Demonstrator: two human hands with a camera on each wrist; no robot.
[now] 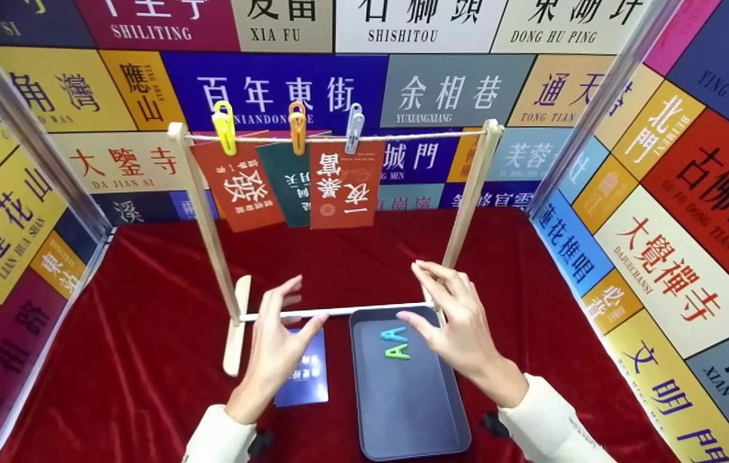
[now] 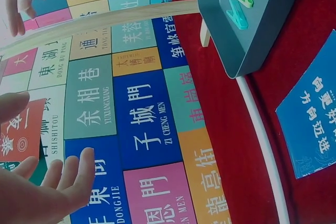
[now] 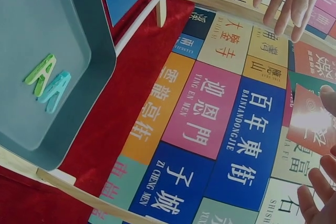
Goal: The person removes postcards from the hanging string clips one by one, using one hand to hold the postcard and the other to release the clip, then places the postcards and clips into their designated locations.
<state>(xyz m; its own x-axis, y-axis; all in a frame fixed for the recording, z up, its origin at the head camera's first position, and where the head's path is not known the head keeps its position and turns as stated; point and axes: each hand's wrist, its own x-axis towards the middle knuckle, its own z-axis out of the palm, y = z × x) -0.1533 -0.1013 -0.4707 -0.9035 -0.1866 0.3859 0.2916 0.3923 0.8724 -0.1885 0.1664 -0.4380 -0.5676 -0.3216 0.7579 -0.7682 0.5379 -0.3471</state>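
My left hand (image 1: 276, 341) hovers over the near side of the wooden frame, thumb and fingers apart, holding nothing. Below it a blue card (image 1: 308, 379) with white characters lies on the cloth, partly hidden. My right hand (image 1: 461, 325) is above the right edge of a grey tray (image 1: 409, 411), its fingers spread and free of anything. A blue clothespin (image 1: 393, 334) and a green clothespin (image 1: 397, 352) lie in that tray. From the string hang a red card (image 1: 236, 186), a dark green card (image 1: 287, 193) and another red card (image 1: 345, 193), under yellow (image 1: 224, 128), orange (image 1: 297, 128) and grey-blue (image 1: 355, 128) clothespins.
The wooden frame has a left post (image 1: 207, 225), a right post (image 1: 469, 193) and a white lower bar (image 1: 339, 311). A string (image 1: 422, 137) joins the post tops. Dark red cloth (image 1: 139, 360) covers the table. Panels with characters (image 1: 274, 90) stand behind and at both sides.
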